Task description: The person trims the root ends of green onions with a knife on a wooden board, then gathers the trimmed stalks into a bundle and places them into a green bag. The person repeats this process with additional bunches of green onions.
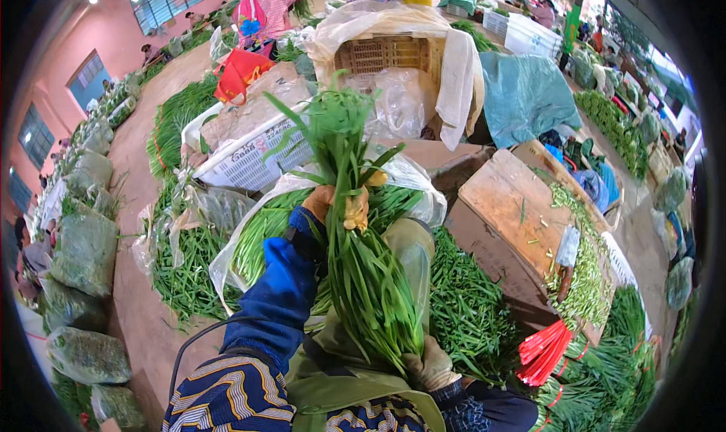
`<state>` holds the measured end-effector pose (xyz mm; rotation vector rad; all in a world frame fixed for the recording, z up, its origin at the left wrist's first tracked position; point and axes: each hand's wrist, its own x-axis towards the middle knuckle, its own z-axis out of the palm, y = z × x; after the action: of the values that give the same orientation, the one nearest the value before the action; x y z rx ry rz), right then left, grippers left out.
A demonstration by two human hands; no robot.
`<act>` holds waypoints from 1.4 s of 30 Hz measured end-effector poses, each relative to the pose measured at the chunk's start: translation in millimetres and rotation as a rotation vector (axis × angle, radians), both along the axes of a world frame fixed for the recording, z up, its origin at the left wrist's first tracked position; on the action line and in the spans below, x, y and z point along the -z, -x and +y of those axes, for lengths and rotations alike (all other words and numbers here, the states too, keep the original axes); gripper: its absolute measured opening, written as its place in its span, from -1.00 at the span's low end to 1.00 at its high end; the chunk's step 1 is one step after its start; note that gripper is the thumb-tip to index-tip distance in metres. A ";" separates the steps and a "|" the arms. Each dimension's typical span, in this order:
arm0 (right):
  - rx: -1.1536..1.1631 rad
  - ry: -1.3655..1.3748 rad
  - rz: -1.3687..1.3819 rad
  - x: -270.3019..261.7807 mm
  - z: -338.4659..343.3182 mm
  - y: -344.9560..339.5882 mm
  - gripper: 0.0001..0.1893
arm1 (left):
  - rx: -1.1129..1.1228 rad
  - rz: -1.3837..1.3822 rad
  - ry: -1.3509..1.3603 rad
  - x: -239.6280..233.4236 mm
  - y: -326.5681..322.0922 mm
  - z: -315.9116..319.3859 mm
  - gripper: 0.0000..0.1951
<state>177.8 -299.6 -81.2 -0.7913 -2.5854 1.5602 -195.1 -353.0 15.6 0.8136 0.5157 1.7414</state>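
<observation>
A long bundle of flat-leaved greens, likely garlic chives (pixel 371 273), stretches across my lap. My left hand (pixel 343 205), in an orange-tan glove, is closed around its upper part. Down at the leaf tips, my gloved right hand (pixel 432 365) has its fingers on the ends; its far side is hidden. Behind the bundle lies a plastic-lined heap of similar greens (pixel 272 222). Loose cut leaves (pixel 465 296) are piled to the right of my knee. A cleaver (pixel 567 247) with a brown handle rests on a wooden board (pixel 505 199) among chopped pieces.
Red ties (pixel 544 352) hang by the board's near corner, above tied green bundles (pixel 590 386). Ahead stand a white crate (pixel 261 154) bearing writing and a plastic-draped basket (pixel 385 57). Bagged greens (pixel 85 250) line the left wall. Another person (pixel 272 12) works farther off.
</observation>
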 end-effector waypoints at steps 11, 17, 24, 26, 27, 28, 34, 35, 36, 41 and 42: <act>-0.001 -0.081 -0.546 44.7 34.9 -66.9 -0.57 | -0.176 0.321 -0.054 27.3 5.0 -13.5 -0.59; -0.361 -0.394 -1.175 2.7 65.9 -70.4 -0.37 | 0.580 -0.060 -0.649 28.1 28.7 12.4 -0.44; 0.028 -0.155 0.160 -100.3 84.4 56.2 -0.53 | 0.514 0.294 -0.759 6.7 21.5 6.3 -0.70; -0.155 -0.050 0.307 -129.8 78.1 107.7 -0.52 | 0.215 0.418 -0.669 2.9 10.4 -9.4 -0.76; -0.253 -0.050 0.338 -143.9 73.7 133.6 -0.53 | 0.243 0.399 -0.600 0.7 6.0 -8.9 -0.76; -0.380 0.053 0.293 -158.3 72.1 160.5 -0.51 | 0.232 0.412 -0.591 -1.3 3.0 -6.5 -0.73; -0.426 0.674 0.672 -236.5 48.5 258.3 -0.35 | 1.021 0.067 -0.861 3.6 8.2 46.1 -0.60; -0.340 0.739 0.772 -244.5 44.1 267.0 -0.36 | 0.896 -0.026 -0.839 10.5 8.6 41.2 -0.56; -0.343 0.667 0.747 -253.3 47.9 272.0 -0.41 | 0.776 -0.145 -0.749 18.6 7.7 34.4 -0.50; -0.103 0.278 0.870 -256.5 46.9 278.0 -0.52 | 0.176 -0.056 -0.059 47.1 12.7 9.1 -0.60; -0.041 0.060 0.923 -253.0 46.2 275.0 -0.61 | 0.178 -0.032 -0.030 48.6 15.3 5.9 -0.61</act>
<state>-97.1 -253.4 171.9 0.0306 -1.8747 1.5053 -210.4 -347.2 -33.0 0.8264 0.3843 1.5982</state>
